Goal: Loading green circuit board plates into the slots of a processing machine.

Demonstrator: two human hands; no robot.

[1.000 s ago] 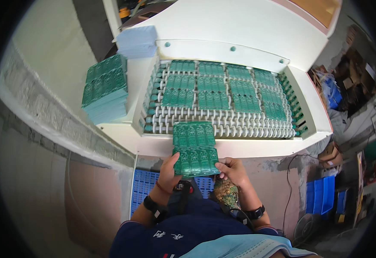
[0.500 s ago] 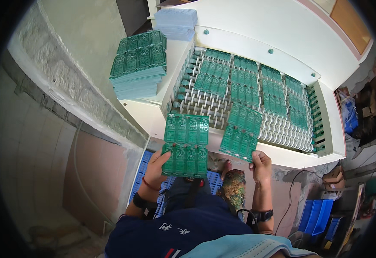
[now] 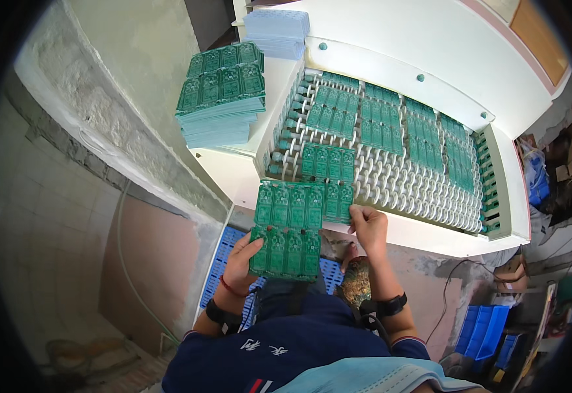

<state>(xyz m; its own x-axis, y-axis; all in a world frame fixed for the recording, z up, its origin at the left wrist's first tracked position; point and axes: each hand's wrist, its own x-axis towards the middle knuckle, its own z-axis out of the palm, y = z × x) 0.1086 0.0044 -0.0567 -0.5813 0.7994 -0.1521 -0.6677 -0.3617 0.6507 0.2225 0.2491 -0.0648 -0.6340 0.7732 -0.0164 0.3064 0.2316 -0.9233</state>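
Observation:
My left hand (image 3: 239,260) is closed on the left edge of a green circuit board panel (image 3: 287,226), possibly several stacked, held above my lap. My right hand (image 3: 368,228) pinches the lower right corner of another green circuit board panel (image 3: 328,164). That panel's far part lies over the near left end of the roller conveyor (image 3: 391,185), and the panel in my left hand covers some of its near left part. Farther back, several rows of green panels (image 3: 381,121) rest on the white roller discs.
On the machine's white left ledge stands a tall stack of green panels (image 3: 224,78), with a pile of pale blue sheets (image 3: 276,33) behind it. A rough wall edge (image 3: 96,98) runs along my left. Blue plastic bins (image 3: 481,331) sit on the floor at right.
My right hand has moved left and forward, bringing its panel over the conveyor's left end. The panels on the rollers have shifted slightly away. My left hand stays nearly in place.

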